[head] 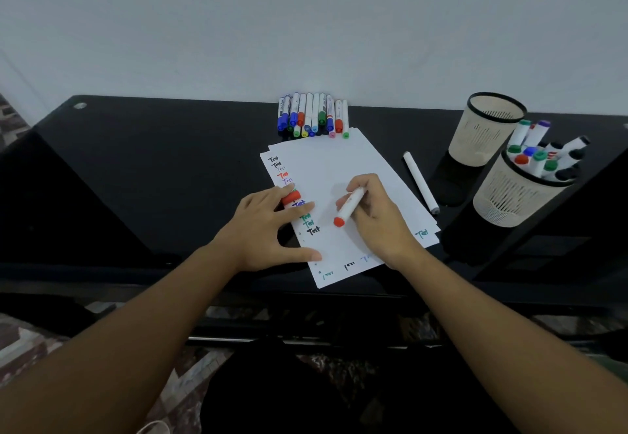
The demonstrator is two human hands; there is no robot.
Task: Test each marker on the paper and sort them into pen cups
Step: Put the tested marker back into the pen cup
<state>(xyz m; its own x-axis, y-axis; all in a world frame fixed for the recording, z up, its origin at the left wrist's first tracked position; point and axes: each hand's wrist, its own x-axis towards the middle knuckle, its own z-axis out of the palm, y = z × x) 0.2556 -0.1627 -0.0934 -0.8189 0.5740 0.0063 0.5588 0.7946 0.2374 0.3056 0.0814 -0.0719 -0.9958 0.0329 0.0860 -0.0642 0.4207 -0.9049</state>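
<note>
Red-ended white marker [350, 205] tilted over scribbled paper [343, 161], marker row [312, 115] behind, two mesh cups [489, 127] right

Home desk: black table [170, 161] vs bare wall [306, 25], patterned floor tiles [27, 341].

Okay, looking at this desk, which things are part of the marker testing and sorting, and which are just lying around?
Part of the job:
- red marker in right hand
- red cap in left hand
- paper
- row of markers
- full cup, empty cup
- lone white marker

Just lying about:
- round silver fitting on the desk
</note>
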